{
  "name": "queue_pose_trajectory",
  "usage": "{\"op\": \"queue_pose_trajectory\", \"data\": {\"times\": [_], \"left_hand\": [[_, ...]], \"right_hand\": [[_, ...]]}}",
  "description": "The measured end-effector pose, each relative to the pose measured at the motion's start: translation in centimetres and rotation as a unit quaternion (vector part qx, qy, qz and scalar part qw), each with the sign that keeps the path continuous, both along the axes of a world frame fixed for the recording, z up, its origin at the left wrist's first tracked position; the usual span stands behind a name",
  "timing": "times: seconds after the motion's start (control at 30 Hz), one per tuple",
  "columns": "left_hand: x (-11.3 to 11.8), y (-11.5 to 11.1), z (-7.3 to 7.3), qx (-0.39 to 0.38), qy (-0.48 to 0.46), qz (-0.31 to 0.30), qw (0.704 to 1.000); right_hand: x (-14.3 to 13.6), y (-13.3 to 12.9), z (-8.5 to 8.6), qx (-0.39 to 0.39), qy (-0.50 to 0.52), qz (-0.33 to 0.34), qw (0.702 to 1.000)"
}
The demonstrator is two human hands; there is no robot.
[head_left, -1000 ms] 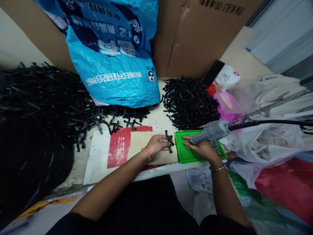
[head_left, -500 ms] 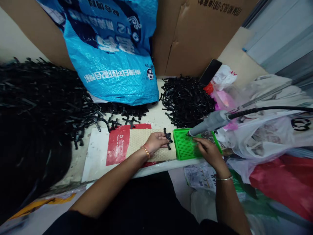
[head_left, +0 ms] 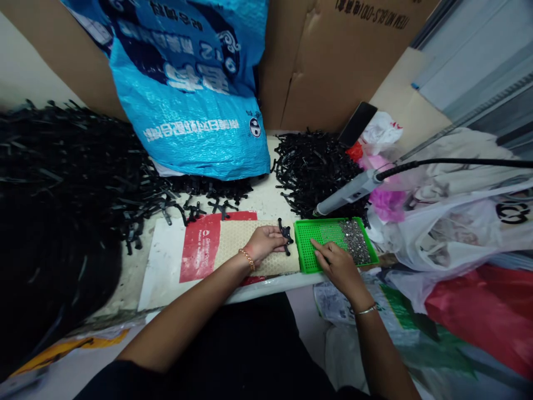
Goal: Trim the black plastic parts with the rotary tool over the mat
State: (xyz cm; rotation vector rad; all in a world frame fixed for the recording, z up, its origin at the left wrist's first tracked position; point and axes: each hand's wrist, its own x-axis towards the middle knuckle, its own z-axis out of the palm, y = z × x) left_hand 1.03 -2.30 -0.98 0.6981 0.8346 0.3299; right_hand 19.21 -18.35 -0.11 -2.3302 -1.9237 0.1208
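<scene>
My left hand [head_left: 266, 244] is closed on a black plastic bracket [head_left: 285, 236] with several arms, near the right edge of a beige textured pad [head_left: 237, 239]. Over the left half of a green perforated tray [head_left: 305, 230] is my right hand [head_left: 338, 266], its index finger stretched out and the other fingers curled. Nothing shows in its grip. Small silvery metal pieces, like screws [head_left: 356, 244], fill the tray's right side. A grey powered screwdriver [head_left: 347, 193] on a black cable hangs just behind the tray, apart from both hands.
Piles of black plastic parts lie at the left [head_left: 79, 161] and behind the tray [head_left: 314, 166]. A blue woven sack [head_left: 200, 139] stands at the back against cardboard [head_left: 320, 72]. A dark phone [head_left: 358, 123] leans behind the right pile. Plastic bags [head_left: 449, 233] crowd the right.
My right hand has moved left and slightly down across the tray. The screwdriver has swung up and back, off the tray. My left hand stays with the bracket.
</scene>
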Motion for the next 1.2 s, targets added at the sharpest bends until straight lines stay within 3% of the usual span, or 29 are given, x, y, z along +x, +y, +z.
{"op": "queue_pose_trajectory", "data": {"times": [0.17, 0.23, 0.3, 0.37, 0.43, 0.57, 0.67, 0.77, 0.87, 1.03, 1.2], "left_hand": [[0.0, 0.1, -0.1, 0.002, 0.004, 0.002, 1.0], [0.0, 0.1, -0.1, 0.001, 0.011, -0.001, 1.0], [0.0, 0.2, -0.1, 0.0, 0.015, -0.005, 1.0], [0.0, 0.2, -0.1, 0.001, 0.012, -0.004, 1.0], [0.0, 0.2, -0.1, 0.001, 0.006, -0.002, 1.0], [0.1, 0.1, 0.1, -0.004, 0.011, -0.001, 1.0], [0.1, 0.1, 0.2, -0.007, 0.015, 0.004, 1.0], [0.1, 0.2, 0.2, -0.006, 0.012, 0.003, 1.0], [0.1, 0.2, 0.2, -0.008, 0.009, 0.002, 1.0], [0.1, 0.2, 0.3, -0.004, 0.026, -0.005, 1.0], [0.2, 0.3, 0.3, -0.006, 0.031, -0.003, 0.999]], "right_hand": [[0.1, -0.8, 0.6, 0.005, 0.088, 0.006, 0.996], [0.5, -0.9, 1.2, 0.064, 0.178, -0.018, 0.982], [1.1, -0.4, 1.9, 0.187, 0.275, -0.078, 0.94], [1.5, 1.0, 2.9, 0.309, 0.348, -0.125, 0.876], [1.5, 3.4, 4.0, 0.373, 0.399, -0.114, 0.83], [0.4, 8.1, 6.4, 0.364, 0.464, -0.06, 0.806], [-0.7, 9.4, 7.4, 0.342, 0.493, -0.041, 0.799], [-1.3, 8.8, 7.0, 0.314, 0.539, -0.025, 0.782], [-1.6, 7.7, 5.3, 0.331, 0.561, -0.069, 0.756], [-1.4, 7.2, 2.8, 0.45, 0.579, -0.131, 0.667], [-1.3, 7.7, 2.4, 0.461, 0.585, -0.118, 0.657]]}}
